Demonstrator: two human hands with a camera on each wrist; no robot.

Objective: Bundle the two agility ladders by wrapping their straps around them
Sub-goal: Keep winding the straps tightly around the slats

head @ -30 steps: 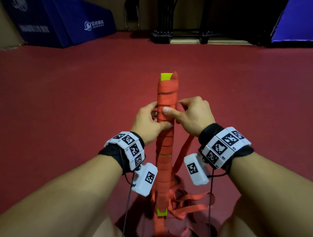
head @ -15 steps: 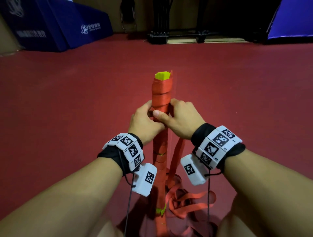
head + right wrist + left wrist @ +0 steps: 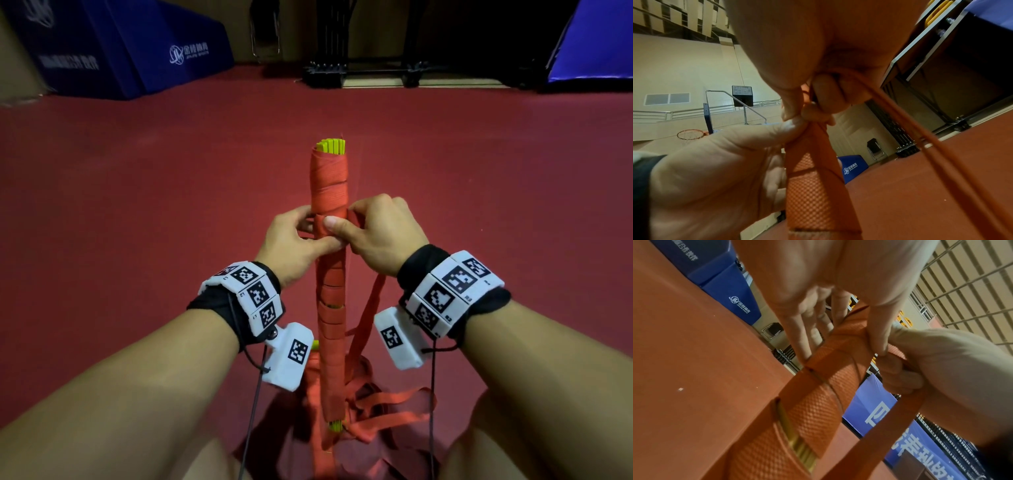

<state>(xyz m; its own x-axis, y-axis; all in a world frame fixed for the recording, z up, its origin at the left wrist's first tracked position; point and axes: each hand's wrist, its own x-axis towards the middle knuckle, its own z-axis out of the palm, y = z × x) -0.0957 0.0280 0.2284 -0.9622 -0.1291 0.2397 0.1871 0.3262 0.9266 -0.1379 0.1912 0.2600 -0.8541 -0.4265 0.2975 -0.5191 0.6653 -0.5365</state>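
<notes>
A long bundle of yellow-green ladder rungs (image 3: 331, 146) wrapped in orange strap (image 3: 329, 185) stands nearly upright in front of me. My left hand (image 3: 297, 240) grips the bundle from the left, thumb on its near face. My right hand (image 3: 373, 231) holds it from the right, thumb pressed across the wrap, fingers curled round the loose strap (image 3: 371, 308) that trails down. In the left wrist view the fingers (image 3: 809, 331) lie along the wrapped bundle (image 3: 818, 402). In the right wrist view the curled fingers (image 3: 824, 91) pinch the strap (image 3: 920, 134).
A heap of slack orange strap (image 3: 387, 404) lies on the red floor (image 3: 137, 205) between my knees. Blue padded mats (image 3: 113, 48) stand at the far left and another mat (image 3: 592, 41) at the far right. A black metal rack base (image 3: 370, 73) sits at the back.
The bundle has turned a little, so the rung ends now show edge-on. Both hands stay at the same height on it, and the right hand has drawn the strap close against the bundle.
</notes>
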